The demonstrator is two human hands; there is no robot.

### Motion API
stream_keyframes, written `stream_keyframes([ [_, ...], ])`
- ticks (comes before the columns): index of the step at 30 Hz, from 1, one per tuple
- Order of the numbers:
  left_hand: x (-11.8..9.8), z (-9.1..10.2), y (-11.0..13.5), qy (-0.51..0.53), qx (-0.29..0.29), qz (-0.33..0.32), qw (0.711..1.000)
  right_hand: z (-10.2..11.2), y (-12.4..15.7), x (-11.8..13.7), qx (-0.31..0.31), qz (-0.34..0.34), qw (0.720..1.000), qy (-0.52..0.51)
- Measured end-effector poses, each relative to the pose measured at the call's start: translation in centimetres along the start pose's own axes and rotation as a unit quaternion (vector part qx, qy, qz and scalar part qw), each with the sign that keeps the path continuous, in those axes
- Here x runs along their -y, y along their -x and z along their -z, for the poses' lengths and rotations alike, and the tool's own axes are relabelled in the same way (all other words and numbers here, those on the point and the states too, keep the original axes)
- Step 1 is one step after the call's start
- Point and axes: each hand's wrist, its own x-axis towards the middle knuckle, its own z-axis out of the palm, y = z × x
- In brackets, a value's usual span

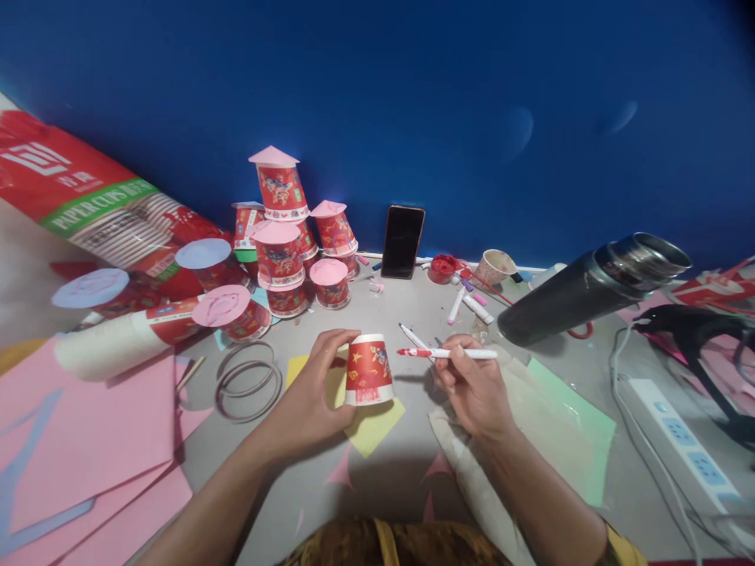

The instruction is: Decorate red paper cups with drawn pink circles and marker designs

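My left hand [315, 389] is wrapped round an upside-down red paper cup [369, 369] standing on a yellow paper sheet [369, 424]. My right hand [472, 385] pinches a white marker [448, 354] with a red tip, held level with its tip pointing at the cup's right side. The tip is just short of the cup.
A stack of inverted red cups with pink paper lids [286, 236] stands behind. A phone [403, 241] leans on the blue wall. A dark flask [590, 287] lies at right, near a power strip [678, 440]. Pink paper [88, 424], wire rings [248, 385] and loose markers [469, 303] lie around.
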Motion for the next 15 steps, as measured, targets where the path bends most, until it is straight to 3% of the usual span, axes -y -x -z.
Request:
stream_keyframes([
  [6,0.6,0.1,0.0,0.063,0.014,0.034,0.997,0.0,0.0,0.1,-0.003,-0.013,1.0,-0.011],
  [15,1.5,0.0,-0.4,0.142,0.01,0.028,0.989,0.1,0.3,0.3,0.019,-0.001,0.999,0.029],
])
